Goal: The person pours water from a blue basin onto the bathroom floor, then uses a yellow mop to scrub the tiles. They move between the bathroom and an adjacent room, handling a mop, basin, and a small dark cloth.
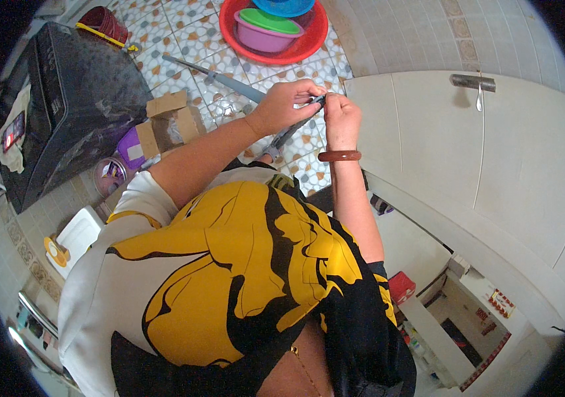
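Observation:
My left hand (292, 103) and my right hand (343, 119) meet in front of me, thumbs and fingers pinching a small dark piece (319, 100) between them. The fingers hide much of it, so I cannot tell what it is. A dark, narrow strip (293, 131) runs from beneath the hands down towards my foot (266, 158). Whether it is joined to the small piece is unclear. Behind my left hand, a long grey pole (235, 85) slants across the patterned tile floor (178, 37). A reddish-brown bangle circles my right wrist.
To the left stands a large black appliance (89, 94) with a phone (13, 131) on a cloth. Near it are an open cardboard box (183, 116), a purple container (131, 148) and a maroon bucket (105, 25). A red basin (275, 58) holds smaller basins. A white door (426, 129) stands right.

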`<state>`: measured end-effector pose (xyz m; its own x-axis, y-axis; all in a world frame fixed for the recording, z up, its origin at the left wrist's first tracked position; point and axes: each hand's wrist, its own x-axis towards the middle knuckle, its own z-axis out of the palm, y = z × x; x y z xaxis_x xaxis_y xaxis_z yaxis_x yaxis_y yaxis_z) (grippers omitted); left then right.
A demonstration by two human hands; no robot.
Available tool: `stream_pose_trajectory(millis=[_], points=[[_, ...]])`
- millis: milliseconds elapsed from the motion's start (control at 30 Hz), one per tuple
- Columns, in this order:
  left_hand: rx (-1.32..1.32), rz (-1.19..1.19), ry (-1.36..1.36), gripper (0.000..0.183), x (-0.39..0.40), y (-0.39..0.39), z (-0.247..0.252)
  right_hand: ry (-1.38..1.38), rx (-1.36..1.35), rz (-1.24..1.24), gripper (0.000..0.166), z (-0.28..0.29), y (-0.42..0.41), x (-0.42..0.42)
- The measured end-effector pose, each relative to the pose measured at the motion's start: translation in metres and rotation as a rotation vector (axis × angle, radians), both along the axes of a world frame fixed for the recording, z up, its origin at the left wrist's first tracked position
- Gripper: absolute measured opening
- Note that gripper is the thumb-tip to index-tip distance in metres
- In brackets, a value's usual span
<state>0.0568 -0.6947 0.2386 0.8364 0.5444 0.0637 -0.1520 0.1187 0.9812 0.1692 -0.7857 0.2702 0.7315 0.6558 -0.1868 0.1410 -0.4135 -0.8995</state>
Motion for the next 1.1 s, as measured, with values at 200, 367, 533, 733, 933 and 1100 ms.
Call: stream_pose_trajectory(millis=[200, 367, 533, 733, 933, 1100], points=[[-0.117, -0.027, 0.043, 0.021, 0.001, -0.001, 0.000, -0.089, 0.024, 0.067, 0.027, 0.005, -0.003, -0.003], [-0.077, -0.095, -0.027, 0.030, -0.005, 0.001, -0.002, 0.142, -0.008, -0.019, 0.027, -0.006, -0.006, 0.007], [-0.081, -0.259, -0.089, 0.038, -0.007, 0.024, -0.017, 0.084, -0.012, 0.102, 0.029, -0.003, -0.010, 0.011], [0.164, -0.204, -0.081, 0.038, -0.003, 0.021, -0.015, 0.131, 0.032, 0.110, 0.030, -0.002, -0.010, 0.009], [0.222, -0.099, -0.030, 0.039, 0.000, 0.008, -0.015, 0.257, -0.021, -0.081, 0.030, 0.002, -0.003, 0.003], [0.146, -0.038, 0.043, 0.038, -0.006, 0.009, -0.012, 0.023, -0.094, 0.138, 0.030, 0.003, -0.001, 0.005]])
